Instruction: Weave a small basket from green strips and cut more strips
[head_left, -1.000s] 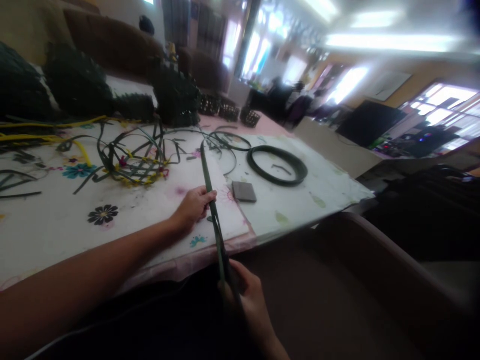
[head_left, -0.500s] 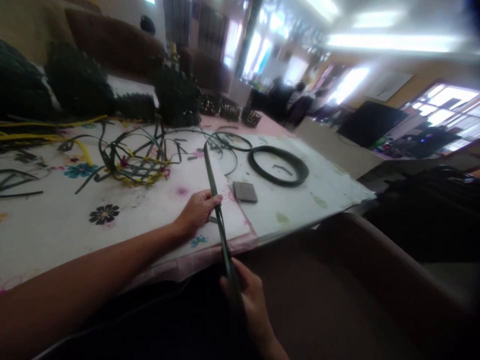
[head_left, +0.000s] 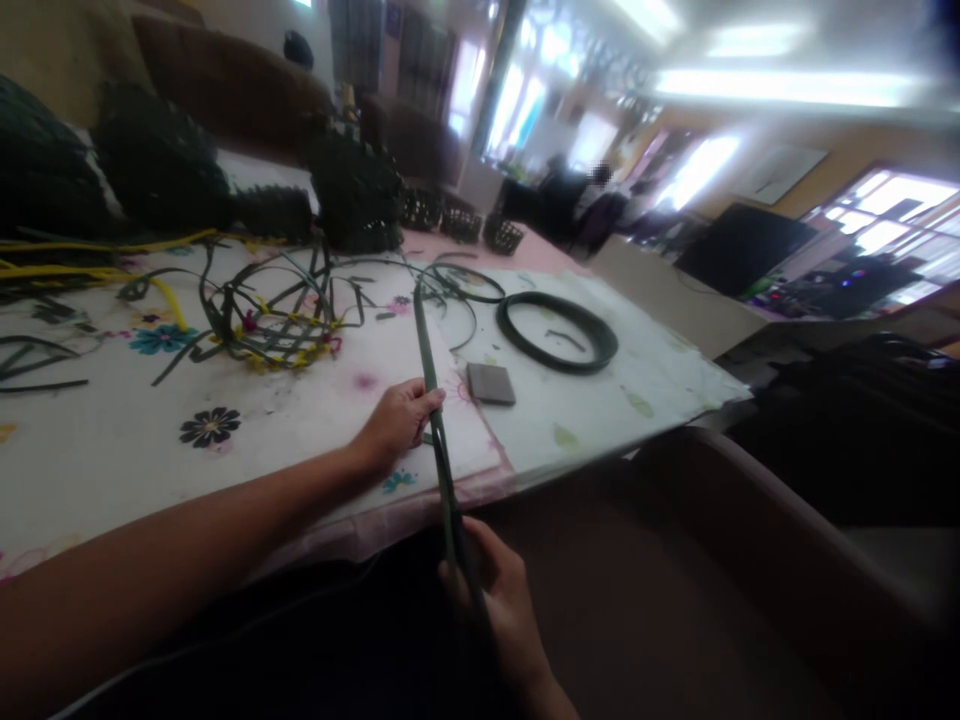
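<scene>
A long dark green flat strip point(head_left: 424, 340) runs from the table toward my body. My left hand point(head_left: 397, 422) is closed in a pinch on it, above the table's front edge. Below that hand the strip shows as two narrow lengths with a slim gap between them. My right hand point(head_left: 504, 595) is closed around the lower lengths, below the table edge, with the thumb side up. A dark part beside its fingers blurs into the dark clothing, and I cannot tell what it is. A small grey square block point(head_left: 491, 384) lies on the table to the right of my left hand.
A coil of dark strip point(head_left: 556, 332) lies on the table point(head_left: 645, 420). At left is a partly woven basket point(head_left: 281, 330) with loose strip ends and yellow strips point(head_left: 67, 272). Dark woven baskets point(head_left: 356, 195) line the back. A brown chair point(head_left: 780, 510) stands at right.
The strip's upper part has shifted slightly right, and its lower lengths have moved a little at my right hand. Both hands keep nearly the same place.
</scene>
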